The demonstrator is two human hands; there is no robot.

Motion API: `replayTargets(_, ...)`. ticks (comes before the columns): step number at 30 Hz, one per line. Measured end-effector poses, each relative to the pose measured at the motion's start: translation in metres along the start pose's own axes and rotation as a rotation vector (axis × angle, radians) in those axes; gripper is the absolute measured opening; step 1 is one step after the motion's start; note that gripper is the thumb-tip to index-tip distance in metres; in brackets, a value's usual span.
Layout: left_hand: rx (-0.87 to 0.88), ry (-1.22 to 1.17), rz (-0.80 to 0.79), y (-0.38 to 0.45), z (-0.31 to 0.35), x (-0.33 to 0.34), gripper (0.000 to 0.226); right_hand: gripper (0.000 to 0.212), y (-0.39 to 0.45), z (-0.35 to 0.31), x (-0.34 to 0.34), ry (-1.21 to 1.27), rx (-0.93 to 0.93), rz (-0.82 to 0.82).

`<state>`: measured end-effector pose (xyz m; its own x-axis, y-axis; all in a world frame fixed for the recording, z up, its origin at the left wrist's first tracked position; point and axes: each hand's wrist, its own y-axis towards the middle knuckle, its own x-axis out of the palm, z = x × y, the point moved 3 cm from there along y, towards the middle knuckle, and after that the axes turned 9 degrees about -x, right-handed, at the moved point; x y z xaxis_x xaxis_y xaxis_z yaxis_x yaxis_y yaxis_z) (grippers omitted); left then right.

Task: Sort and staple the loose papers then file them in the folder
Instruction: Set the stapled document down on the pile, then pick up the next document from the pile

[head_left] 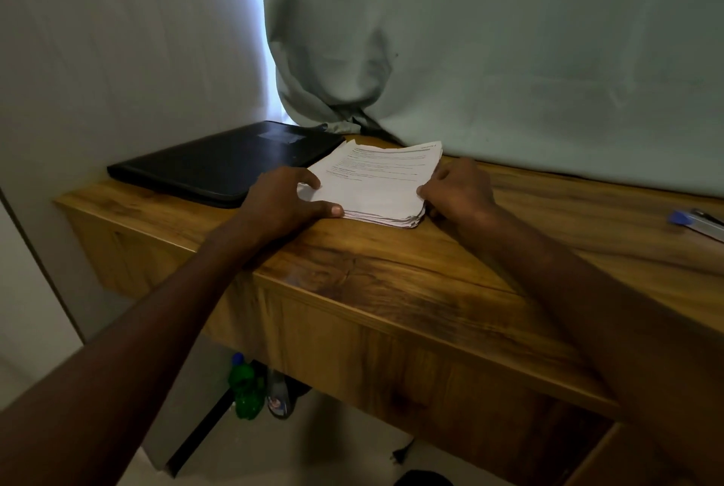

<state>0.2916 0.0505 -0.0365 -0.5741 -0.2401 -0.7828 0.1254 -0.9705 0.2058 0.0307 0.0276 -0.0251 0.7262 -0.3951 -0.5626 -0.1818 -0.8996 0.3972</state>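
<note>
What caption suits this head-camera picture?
Both hands, left hand and right hand, square a paper stack beside a black folder.

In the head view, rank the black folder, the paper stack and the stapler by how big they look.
1. Black folder, largest.
2. Paper stack.
3. Stapler, smallest, though the frame's right edge cuts it off, so its full size is unsure.
</note>
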Motion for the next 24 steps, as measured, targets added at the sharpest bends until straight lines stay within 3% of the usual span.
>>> replayTargets(2, 0.021, 0.011, 0.031, 0.004, 0.004, 0.001, 0.060, 0.030, 0.002, 0.000, 0.001, 0.019, 0.019, -0.008)
replayTargets(6, 0.023, 0.053, 0.031, 0.011, 0.010, 0.004, 0.057, 0.005, 0.000, -0.001, 0.005, 0.011, 0.007, -0.046)
replayTargets(14, 0.164, 0.269, 0.240, -0.008, 0.016, 0.003, 0.053, 0.019, -0.001, 0.000, 0.000, -0.075, -0.082, -0.021)
replayTargets(19, 0.204, 0.087, 0.418, -0.019, 0.022, -0.007, 0.033, 0.022, -0.005, -0.001, -0.018, -0.160, -0.226, 0.095)
replayTargets(24, 0.307, -0.019, 0.453, -0.020, 0.070, 0.021, 0.025, 0.021, -0.010, -0.002, -0.054, -0.206, -0.350, 0.182)
